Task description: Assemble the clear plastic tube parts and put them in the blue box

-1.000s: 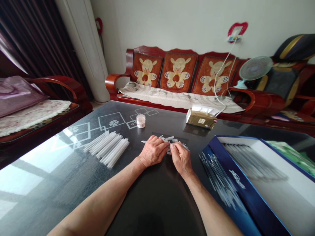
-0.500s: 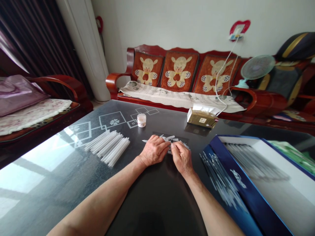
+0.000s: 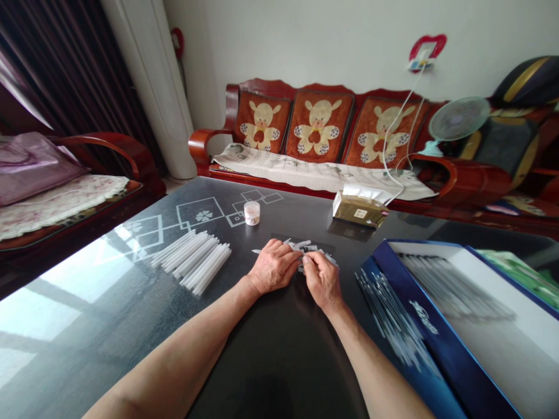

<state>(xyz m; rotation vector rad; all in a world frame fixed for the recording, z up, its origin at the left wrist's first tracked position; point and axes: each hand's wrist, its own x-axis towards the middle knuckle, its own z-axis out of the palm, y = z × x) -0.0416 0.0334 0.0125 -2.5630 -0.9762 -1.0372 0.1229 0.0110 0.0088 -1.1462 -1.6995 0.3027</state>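
Observation:
My left hand [image 3: 274, 267] rests on the dark glass tabletop, its fingers closed over a thin white plastic stick [image 3: 257, 251] whose tip pokes out to the left. My right hand [image 3: 322, 281] pinches its fingertips together at a small heap of white plastic pieces with dark marks [image 3: 311, 249]. The hands nearly touch, and they hide much of the heap. To the left of my left hand lies a neat row of white plastic tubes [image 3: 191, 262].
A lidless blue box [image 3: 419, 291] with rows of thin rods stands at the right. A small capped jar [image 3: 251, 213] and a gold tissue pack [image 3: 360, 210] stand on the patterned table [image 3: 131, 326]. A red wooden sofa [image 3: 318, 128] lies beyond the far edge.
The view has drifted slightly, so the room shifts a little to the right. My hands stay over the same heap, with only slight finger movement.

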